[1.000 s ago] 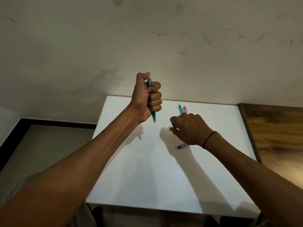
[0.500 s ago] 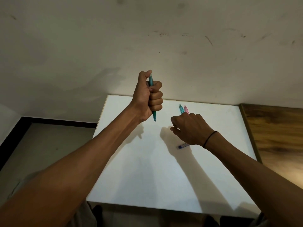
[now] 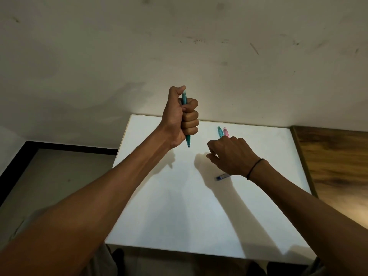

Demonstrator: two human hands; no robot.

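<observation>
My left hand (image 3: 182,118) is raised above the white table (image 3: 179,212) and grips a teal pen (image 3: 188,140) upright in a fist, tip down, thumb beside its top end. My right hand (image 3: 232,156) hovers low over the table, knuckles up and fingers curled downward. A light teal pen (image 3: 219,132) and a pink pen (image 3: 225,132) lie side by side on the table, their near ends hidden behind those knuckles. A blue pen (image 3: 222,177) lies under my right wrist, mostly covered. What the right fingertips touch is hidden.
The table stands against a scuffed pale wall (image 3: 199,56). A wooden surface (image 3: 334,164) adjoins the table's right edge. To the left the grey floor (image 3: 59,176) meets a black skirting strip. My knees show below the table's near edge.
My left hand has risen very slightly with the teal pen. My right hand has stayed where it was.
</observation>
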